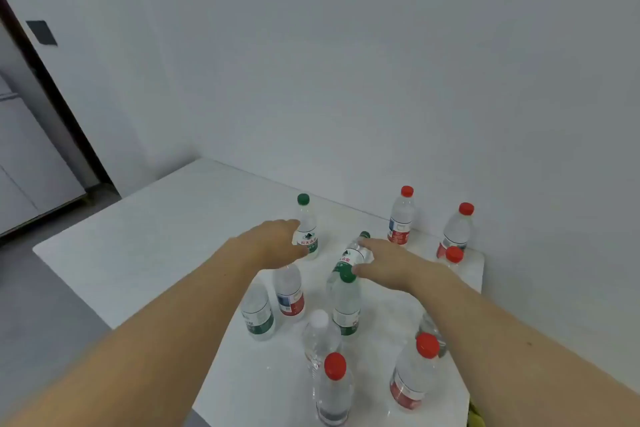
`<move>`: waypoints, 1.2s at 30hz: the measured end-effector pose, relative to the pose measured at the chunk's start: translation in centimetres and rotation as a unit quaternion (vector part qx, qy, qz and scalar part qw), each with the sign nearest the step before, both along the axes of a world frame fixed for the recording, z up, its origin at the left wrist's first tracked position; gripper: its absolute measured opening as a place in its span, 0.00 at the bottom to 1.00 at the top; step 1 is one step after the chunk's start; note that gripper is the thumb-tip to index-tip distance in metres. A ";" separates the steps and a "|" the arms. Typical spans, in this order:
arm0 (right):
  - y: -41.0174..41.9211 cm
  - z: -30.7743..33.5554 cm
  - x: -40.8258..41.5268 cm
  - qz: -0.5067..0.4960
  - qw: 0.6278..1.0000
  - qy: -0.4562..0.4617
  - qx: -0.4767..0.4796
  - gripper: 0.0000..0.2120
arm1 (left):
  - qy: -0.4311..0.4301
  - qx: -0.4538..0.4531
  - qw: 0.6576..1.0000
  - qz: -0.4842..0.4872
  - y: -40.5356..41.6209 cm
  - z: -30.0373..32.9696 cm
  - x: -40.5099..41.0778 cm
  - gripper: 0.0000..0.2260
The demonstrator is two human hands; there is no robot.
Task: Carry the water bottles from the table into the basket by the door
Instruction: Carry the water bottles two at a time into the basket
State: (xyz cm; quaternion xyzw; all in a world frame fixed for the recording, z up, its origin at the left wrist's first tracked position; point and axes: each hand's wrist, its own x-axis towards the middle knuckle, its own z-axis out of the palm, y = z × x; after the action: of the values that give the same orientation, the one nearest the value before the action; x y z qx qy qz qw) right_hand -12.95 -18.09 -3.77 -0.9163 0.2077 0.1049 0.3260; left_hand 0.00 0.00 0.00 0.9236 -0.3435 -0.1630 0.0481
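Several clear water bottles with red, green or white caps stand on a white table (138, 236). My left hand (277, 243) is wrapped around the labelled middle of an upright green-capped bottle (308, 230) at the back of the group. To its right, my right hand (388, 262) pinches a tilted green-capped bottle (351, 253) between thumb and fingers. In front of that one stands another green-capped bottle (346, 305). The basket is not in view.
Red-capped bottles stand at the back right (401, 218) (457, 229) and near the front edge (334, 388) (414, 374). A white-capped bottle (320, 336) stands mid-front. A dark door frame (52, 97) and grey floor lie to the left. The white wall rises behind the table.
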 end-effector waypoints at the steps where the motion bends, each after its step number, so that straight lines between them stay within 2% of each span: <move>1: 0.2 -1.1 0.5 0.009 1.000 0.008 -0.006 0.33 | -0.017 0.028 0.999 -0.001 0.0 -1.2 0.3 0.27; 4: 1.1 -3.6 2.1 0.042 0.997 0.044 -0.046 0.33 | -0.087 0.107 0.990 -0.018 0.3 -4.9 2.2 0.26; 6: 1.4 -5.3 3.4 0.042 0.995 0.046 -0.072 0.29 | -0.102 0.132 0.986 -0.028 0.2 -6.9 3.2 0.25; 12: 1.6 -7.3 5.5 0.014 0.993 0.044 -0.111 0.11 | -0.044 0.103 0.993 -0.031 -0.4 -9.0 5.2 0.15; 15: 1.7 -6.4 6.0 -0.015 0.995 0.045 -0.083 0.09 | -0.041 0.084 0.995 -0.046 -0.7 -8.8 5.7 0.15; 23: 2.0 4.7 7.4 -0.048 0.996 0.001 -0.073 0.09 | -0.048 -0.025 0.998 -0.030 -1.2 1.4 7.6 0.12; 27: 3.1 10.3 8.3 -0.065 0.995 -0.018 -0.074 0.07 | -0.052 -0.051 0.997 -0.026 0.3 5.8 8.4 0.11; 36: 9.1 19.3 16.4 -0.069 0.987 -0.068 -0.124 0.05 | -0.066 -0.139 0.988 -0.016 6.7 13.2 15.6 0.12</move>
State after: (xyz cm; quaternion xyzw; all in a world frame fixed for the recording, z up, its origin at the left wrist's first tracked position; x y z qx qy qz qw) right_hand 3.46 -8.99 15.54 -0.9381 0.2594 -0.0076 0.2295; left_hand 15.59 6.66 13.18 0.9112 -0.3797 -0.0534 0.1507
